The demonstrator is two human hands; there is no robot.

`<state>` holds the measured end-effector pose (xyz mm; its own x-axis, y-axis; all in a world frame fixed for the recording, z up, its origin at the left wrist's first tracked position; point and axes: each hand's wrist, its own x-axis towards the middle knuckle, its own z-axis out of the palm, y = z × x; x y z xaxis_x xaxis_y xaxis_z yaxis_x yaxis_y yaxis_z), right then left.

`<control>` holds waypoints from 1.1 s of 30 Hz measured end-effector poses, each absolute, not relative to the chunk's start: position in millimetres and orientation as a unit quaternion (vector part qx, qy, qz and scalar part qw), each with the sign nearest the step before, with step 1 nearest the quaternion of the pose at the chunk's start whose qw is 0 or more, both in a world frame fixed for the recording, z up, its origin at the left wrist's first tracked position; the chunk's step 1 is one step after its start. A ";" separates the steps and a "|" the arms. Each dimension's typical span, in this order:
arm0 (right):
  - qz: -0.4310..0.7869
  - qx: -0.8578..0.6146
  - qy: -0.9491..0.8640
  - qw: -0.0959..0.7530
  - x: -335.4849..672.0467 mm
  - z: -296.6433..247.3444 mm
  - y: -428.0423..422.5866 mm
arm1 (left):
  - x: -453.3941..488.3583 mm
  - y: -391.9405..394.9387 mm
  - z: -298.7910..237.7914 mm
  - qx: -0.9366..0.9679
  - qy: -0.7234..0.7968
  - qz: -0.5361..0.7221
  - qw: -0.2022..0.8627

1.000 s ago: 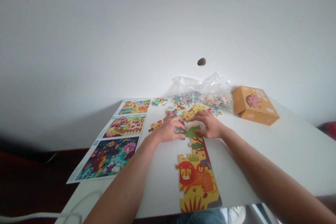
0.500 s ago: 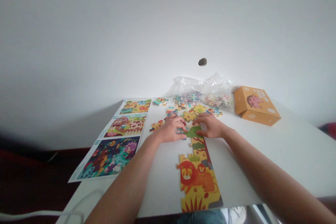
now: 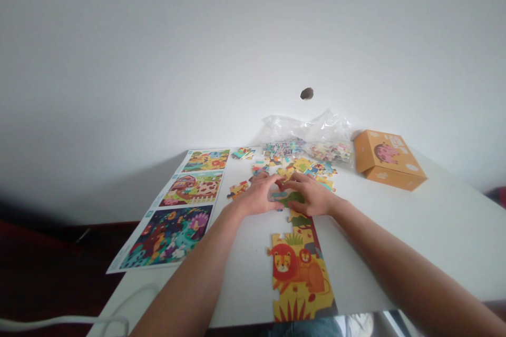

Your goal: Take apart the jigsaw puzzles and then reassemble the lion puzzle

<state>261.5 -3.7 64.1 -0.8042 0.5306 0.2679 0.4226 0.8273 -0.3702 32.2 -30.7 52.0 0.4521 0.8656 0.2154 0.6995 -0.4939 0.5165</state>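
A partly joined jigsaw puzzle (image 3: 302, 274) lies before me, with lions at the near end and a narrow column running away from me. At its far end is a green and light-blue puzzle piece (image 3: 289, 198), framed by both hands. My left hand (image 3: 259, 196) curls around the left side of that piece, thumb and forefinger bent towards it. From the right, my right hand (image 3: 312, 196) rests bent fingers and thumb on its green part. The fingertips of both hands nearly meet at the far edge. My hands partly hide the piece and the loose pieces behind.
Loose puzzle pieces (image 3: 302, 164) lie beyond my hands, with a few more (image 3: 237, 189) at the left. Clear bags of pieces (image 3: 330, 150) lean against the wall. A picture sheet (image 3: 179, 204) lies left, an orange box (image 3: 391, 160) right. A white cable (image 3: 67, 320) crosses the lower left.
My right hand has shifted left, its fingers reaching over the far edge of the green piece towards my left hand. The left fingers have closed in a little. The lion section stays put.
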 end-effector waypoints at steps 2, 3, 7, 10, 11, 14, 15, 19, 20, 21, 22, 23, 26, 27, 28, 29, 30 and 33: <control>0.151 -0.252 -0.937 0.189 260.7 62.6 -3.2 | 33.3 -30.4 50.6 0.834 0.468 0.231 0.178; 0.153 -0.252 -0.937 0.190 260.5 61.9 -2.9 | 33.7 -30.2 50.1 0.835 0.468 0.231 0.176; 0.167 -0.258 -0.932 0.194 261.2 59.3 -1.2 | 34.4 -29.0 49.4 0.836 0.470 0.229 0.169; 0.172 -0.262 -0.929 0.198 262.1 58.7 0.9 | 34.5 -28.3 49.8 0.844 0.460 0.221 0.164; 0.171 -0.264 -0.928 0.199 262.4 58.9 1.6 | 34.7 -28.1 49.9 0.847 0.457 0.219 0.160; 0.162 -0.272 -0.929 0.195 263.1 59.9 3.0 | 35.7 -27.4 49.8 0.852 0.454 0.220 0.142; 0.159 -0.274 -0.929 0.193 263.2 60.2 3.1 | 36.1 -27.2 49.8 0.853 0.452 0.222 0.134; 0.149 -0.281 -0.929 0.190 263.5 60.4 2.9 | 37.3 -28.2 51.9 0.866 0.437 0.216 0.113; 0.147 -0.281 -0.929 0.192 263.5 60.1 2.8 | 37.4 -28.9 52.9 0.869 0.433 0.212 0.113; 0.145 -0.280 -0.929 0.194 263.5 59.6 2.9 | 37.3 -29.7 54.0 0.871 0.429 0.209 0.113; 0.145 -0.278 -0.929 0.195 263.4 59.0 3.1 | 37.1 -30.5 55.1 0.873 0.427 0.205 0.115; 0.146 -0.276 -0.929 0.197 263.4 58.2 3.4 | 36.9 -31.2 56.0 0.874 0.425 0.202 0.117; 0.153 -0.267 -0.930 0.202 263.1 55.9 4.4 | 36.0 -32.5 57.0 0.875 0.427 0.193 0.122; 0.154 -0.265 -0.930 0.203 262.9 55.4 4.7 | 35.8 -32.5 56.8 0.875 0.429 0.190 0.123; 0.154 -0.264 -0.930 0.204 262.8 55.1 4.7 | 35.7 -32.5 56.5 0.874 0.431 0.188 0.123; 0.152 -0.264 -0.930 0.205 262.6 55.1 4.6 | 35.7 -32.5 56.2 0.873 0.433 0.187 0.123; 0.151 -0.265 -0.930 0.206 262.5 55.4 4.3 | 35.7 -32.4 55.9 0.872 0.435 0.188 0.123; 0.147 -0.275 -0.924 0.220 262.5 58.3 2.7 | 36.4 -32.4 55.6 0.867 0.443 0.194 0.123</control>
